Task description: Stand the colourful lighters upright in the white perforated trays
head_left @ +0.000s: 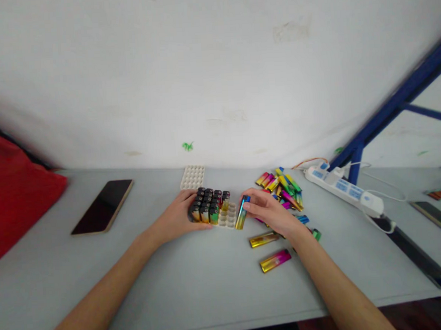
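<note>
Far left we see red fabric, then a dark phone, both well left of our left fingers. A spare white tray lies just beyond them. Our left hand has fingers and thumb clamped around the standing lighters, black tops up, in the holder tray; these stand between the left fingers and the open pockets on the right. Our right hand pinches a blue-gold lighter, tilted, beside those pockets. Loose lighters crowd behind and right of the right fingers, some partly hidden by hand and forearm; a pink-gold lighter lies nearer us. Farther right: power strip, blue frame.
</note>
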Available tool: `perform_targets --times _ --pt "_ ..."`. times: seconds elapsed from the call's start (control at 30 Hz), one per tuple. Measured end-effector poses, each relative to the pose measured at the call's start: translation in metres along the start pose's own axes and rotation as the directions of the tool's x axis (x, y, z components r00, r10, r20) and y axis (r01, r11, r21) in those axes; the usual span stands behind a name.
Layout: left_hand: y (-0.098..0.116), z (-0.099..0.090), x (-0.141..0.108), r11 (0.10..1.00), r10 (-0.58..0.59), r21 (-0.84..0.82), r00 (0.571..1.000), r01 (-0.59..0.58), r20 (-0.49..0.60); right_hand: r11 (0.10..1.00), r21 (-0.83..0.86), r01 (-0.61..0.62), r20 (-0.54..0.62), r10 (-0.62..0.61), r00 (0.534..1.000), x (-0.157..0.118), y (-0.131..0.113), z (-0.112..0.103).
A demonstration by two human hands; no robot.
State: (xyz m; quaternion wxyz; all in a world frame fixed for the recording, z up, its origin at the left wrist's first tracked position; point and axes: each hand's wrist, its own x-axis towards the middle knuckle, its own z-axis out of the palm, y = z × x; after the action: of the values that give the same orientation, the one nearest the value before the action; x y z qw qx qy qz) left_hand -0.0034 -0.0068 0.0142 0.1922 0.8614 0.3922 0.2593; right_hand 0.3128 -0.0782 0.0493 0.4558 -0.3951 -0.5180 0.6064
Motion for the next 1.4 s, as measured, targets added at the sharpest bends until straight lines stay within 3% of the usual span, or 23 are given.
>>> perform_targets --times 0.23,0.37,0.47,0.6,0.7,0.87,1.17,1.4 --pt "-0.001 0.001 0.000 0.999 0.016 0.034 1.000 -0.016 -0.006 0.965 0.252 -0.072 0.058 0.059 0.997 -0.002 0.006 0.020" --pt "-0.001 0.000 0.000 1.000 -0.003 0.027 1.000 0.003 0.003 0.947 0.304 -0.105 0.097 0.079 0.992 -0.001 0.005 0.025" --pt "0.000 0.000 0.000 1.000 -0.016 0.011 1.000 0.016 0.014 0.950 0.301 -0.079 0.058 0.064 0.996 0.002 0.005 0.029" --pt "0.002 -0.002 0.001 1.000 -0.015 -0.014 1.000 0.016 0.013 0.983 0.184 -0.023 -0.015 0.027 1.000 0.006 0.008 0.032" --pt "0.004 -0.003 0.001 1.000 -0.021 -0.014 1.000 0.021 0.017 1.000 0.003 -0.026 -0.074 0.026 0.997 0.008 0.014 0.032" --pt "0.003 -0.003 0.001 0.999 -0.033 -0.012 0.999 0.033 0.020 0.927 -0.374 0.029 -0.219 -0.118 0.969 0.008 0.017 0.033" --pt "0.003 -0.002 -0.001 0.999 -0.036 0.001 0.999 0.036 0.014 0.849 -0.529 0.009 -0.307 -0.202 0.930 0.009 0.024 0.035" --pt "0.002 -0.001 0.000 0.999 -0.026 -0.025 1.000 0.027 0.016 0.787 -0.614 0.056 -0.275 -0.279 0.920 0.008 0.024 0.037"
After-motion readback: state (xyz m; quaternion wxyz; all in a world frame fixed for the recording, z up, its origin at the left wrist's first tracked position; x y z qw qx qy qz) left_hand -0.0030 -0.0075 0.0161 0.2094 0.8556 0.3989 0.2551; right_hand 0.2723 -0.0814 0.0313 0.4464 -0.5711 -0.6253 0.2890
